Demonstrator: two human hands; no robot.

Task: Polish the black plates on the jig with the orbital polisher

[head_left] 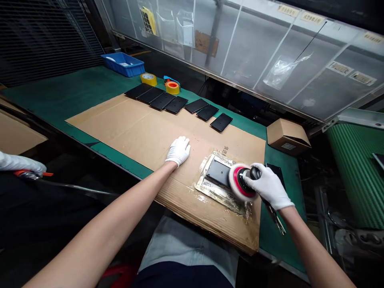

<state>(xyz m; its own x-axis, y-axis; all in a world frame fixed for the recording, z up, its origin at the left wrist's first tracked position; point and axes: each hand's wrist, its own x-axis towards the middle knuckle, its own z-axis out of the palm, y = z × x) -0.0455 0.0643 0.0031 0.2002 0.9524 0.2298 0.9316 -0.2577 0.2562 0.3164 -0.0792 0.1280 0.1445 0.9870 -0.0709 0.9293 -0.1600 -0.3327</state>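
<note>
My right hand (272, 187), in a white glove, is wrapped round a polisher (245, 182) with a red backing and a white pad. The pad is tilted against the right part of a flat black panel (217, 172), hiding that end. The panel lies inside a worn, taped-down frame (207, 190) on the cardboard. My left hand (178, 151), also gloved, rests flat on the cardboard sheet (135, 132), left of the frame, holding nothing.
Several black panels (177, 105) lie along the cardboard's far edge. Behind them are tape rolls (148, 79) and a blue bin (129, 66). A cardboard box (288, 136) stands at right. Another person's gloved hand (22, 163) holds an orange-ended tool at far left.
</note>
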